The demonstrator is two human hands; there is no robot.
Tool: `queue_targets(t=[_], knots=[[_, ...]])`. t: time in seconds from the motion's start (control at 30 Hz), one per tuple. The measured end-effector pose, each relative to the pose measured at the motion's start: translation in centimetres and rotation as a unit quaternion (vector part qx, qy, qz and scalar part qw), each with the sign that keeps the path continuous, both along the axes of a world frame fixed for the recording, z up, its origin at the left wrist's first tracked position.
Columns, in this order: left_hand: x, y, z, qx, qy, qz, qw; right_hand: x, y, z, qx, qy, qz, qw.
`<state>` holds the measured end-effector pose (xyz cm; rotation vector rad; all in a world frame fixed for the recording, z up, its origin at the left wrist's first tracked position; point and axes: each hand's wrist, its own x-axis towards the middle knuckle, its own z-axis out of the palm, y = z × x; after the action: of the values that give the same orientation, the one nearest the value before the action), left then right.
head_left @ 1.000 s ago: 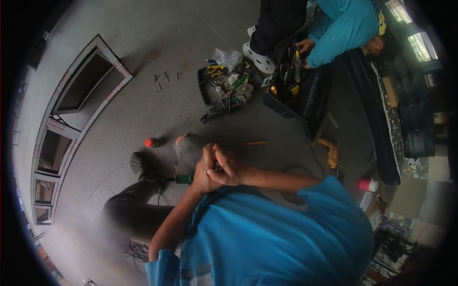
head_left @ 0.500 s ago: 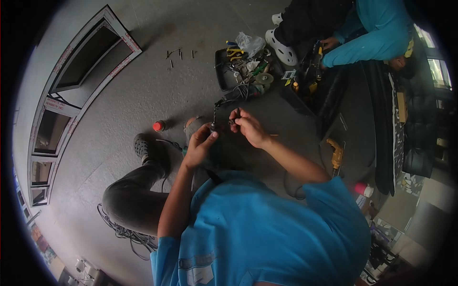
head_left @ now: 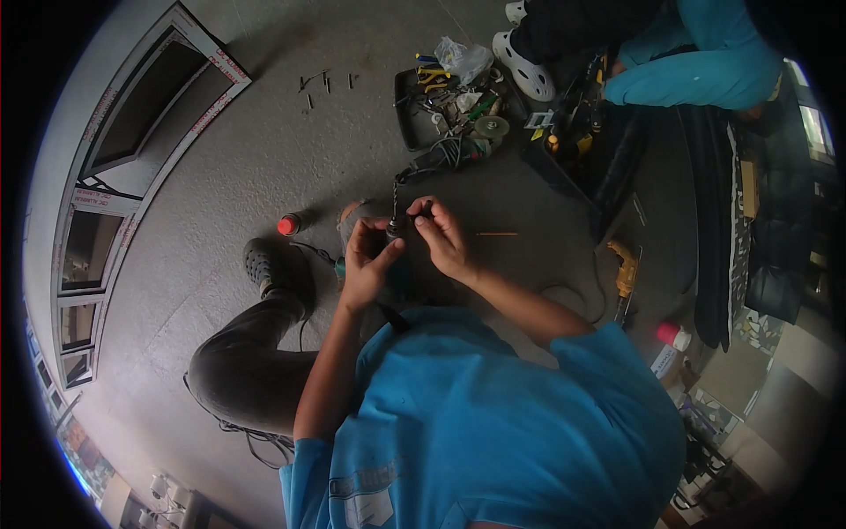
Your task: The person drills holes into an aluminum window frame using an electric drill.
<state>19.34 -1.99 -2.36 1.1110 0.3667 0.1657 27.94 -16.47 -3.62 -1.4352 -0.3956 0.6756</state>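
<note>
My left hand (head_left: 373,256) is closed round the chuck of a drill, with a dark drill bit (head_left: 395,204) standing up from it. The drill's green body (head_left: 401,284) lies below, mostly hidden by my hands. Just right of the bit, my right hand (head_left: 443,240) pinches a small dark piece (head_left: 427,210) that looks like a chuck key; its shape is hard to make out. A thin gap parts that piece from the bit.
A red-capped can (head_left: 288,225) stands left of my hands. Ahead are an open tool case (head_left: 407,123) and an angle grinder (head_left: 467,150). A yellow drill (head_left: 625,269) lies at right. A co-worker's arm (head_left: 687,84) is at upper right; a window frame (head_left: 141,198) at left.
My right hand has moved left, closer to the drill bit, with the small piece in its fingers. A thin stick on the floor is now more exposed. The co-worker has shifted slightly.
</note>
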Motion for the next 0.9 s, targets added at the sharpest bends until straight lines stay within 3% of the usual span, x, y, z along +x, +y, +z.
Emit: queue_targets(t=[0.03, 0.1, 0.47, 0.57, 0.63, 0.67, 0.73, 0.9], knots=[[-0.1, 0.0, -0.3, -0.001, -0.001, -0.002, 1.000, -0.1, 0.2, -0.3, -0.001, -0.001, -0.002, 1.000], [-0.3, 0.0, -0.8, -0.044, 0.022, 0.002, 0.999, -0.5, 0.9, -0.7, 0.033, -0.119, -0.041, 0.991], [-0.7, -1.6, -1.4, 0.020, -0.027, 0.009, 0.999, -0.7, 0.6, 0.3, -0.093, -0.121, 0.043, 0.987], [-0.2, -1.9, -0.6, 0.039, -0.029, 0.028, 0.998, -0.4, 0.6, 1.1, -0.068, -0.093, 0.051, 0.992], [-0.1, -1.8, -0.8, 0.029, -0.038, 0.045, 0.998, 0.3, 0.4, 2.2, 0.006, 0.114, 0.077, 0.990], [-0.4, -1.6, -1.6, 0.033, -0.019, 0.025, 0.999, 0.1, 0.3, 1.5, 0.005, 0.115, 0.078, 0.990], [-0.5, -1.7, -1.2, 0.036, 0.001, 0.008, 0.999, -0.4, 0.7, 0.2, -0.058, -0.078, 0.056, 0.994], [-0.8, -3.2, -0.7, 0.093, 0.001, 0.054, 0.994, 0.0, 1.1, 0.6, -0.124, -0.132, 0.091, 0.979]])
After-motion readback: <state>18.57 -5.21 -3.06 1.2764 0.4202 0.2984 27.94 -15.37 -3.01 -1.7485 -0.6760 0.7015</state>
